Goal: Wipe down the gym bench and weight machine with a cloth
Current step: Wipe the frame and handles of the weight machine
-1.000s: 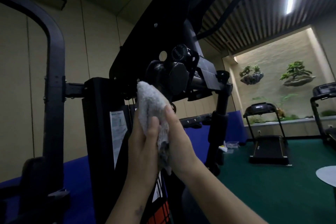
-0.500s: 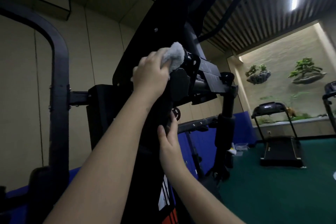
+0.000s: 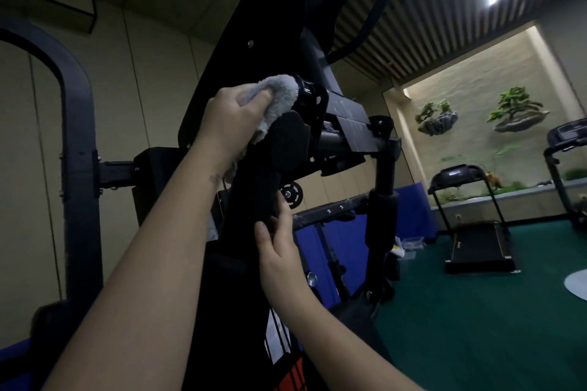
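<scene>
My left hand (image 3: 227, 117) is raised at about 11 o'clock from the middle of my view, fingers curled round the grey cloth (image 3: 281, 94). It presses the bunched cloth against the top of a round black pad (image 3: 287, 143) on the weight machine (image 3: 346, 117). The cloth's loose end hangs under my palm towards 7 o'clock. My right hand (image 3: 281, 252) is lower, at 6 o'clock from the cloth. Its fingers (image 3: 283, 216) lie straight and close together, flat against the machine's dark upright, thumb alongside. A small pulley wheel (image 3: 290, 192) sits just at 12 o'clock from those fingertips. A treadmill (image 3: 476, 241) stands well apart at 3 o'clock on the green floor (image 3: 476, 327).
</scene>
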A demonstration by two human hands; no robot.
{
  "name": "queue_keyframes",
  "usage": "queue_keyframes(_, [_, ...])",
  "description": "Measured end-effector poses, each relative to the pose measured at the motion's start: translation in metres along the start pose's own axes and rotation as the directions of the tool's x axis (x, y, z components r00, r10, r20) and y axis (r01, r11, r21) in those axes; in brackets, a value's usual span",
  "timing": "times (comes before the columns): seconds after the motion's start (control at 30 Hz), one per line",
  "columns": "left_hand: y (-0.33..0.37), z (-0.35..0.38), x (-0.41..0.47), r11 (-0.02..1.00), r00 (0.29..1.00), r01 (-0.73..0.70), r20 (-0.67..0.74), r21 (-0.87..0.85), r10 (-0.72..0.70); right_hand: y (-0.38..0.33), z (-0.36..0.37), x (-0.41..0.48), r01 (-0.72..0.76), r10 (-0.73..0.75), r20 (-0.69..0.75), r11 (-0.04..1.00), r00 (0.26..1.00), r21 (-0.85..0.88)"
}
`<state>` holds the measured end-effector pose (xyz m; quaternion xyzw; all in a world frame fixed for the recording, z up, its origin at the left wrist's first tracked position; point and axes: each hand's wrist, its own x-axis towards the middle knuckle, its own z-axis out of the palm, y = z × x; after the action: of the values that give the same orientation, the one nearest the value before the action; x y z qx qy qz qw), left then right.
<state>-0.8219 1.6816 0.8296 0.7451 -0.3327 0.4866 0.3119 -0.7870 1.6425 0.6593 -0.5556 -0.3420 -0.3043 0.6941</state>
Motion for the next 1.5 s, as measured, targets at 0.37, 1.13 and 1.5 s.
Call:
queue_keyframes(0.37, [0.05, 0.019, 0.037, 0.929, 0.888, 0.067, 0.402, 0.365, -0.222, 0.003, -0.005, 0.001, 0.014, -0.014, -0.023, 1.0, 1.0, -0.006])
queue_keyframes(1.13, [-0.001, 0.016, -0.012, 0.994, 0.988, -0.101, -0.115, 0.036, 0.104, -0.002, -0.008, -0.002, 0.001, -0.001, -0.011, 1.0, 1.0, -0.007])
queue_keyframes(1.5, [-0.033, 0.012, -0.105, 0.97, 0.997, 0.081, -0.02, 0.229, -0.079, 0.005, -0.014, -0.005, -0.047, 0.049, -0.005, 0.986, 0.999, 0.159])
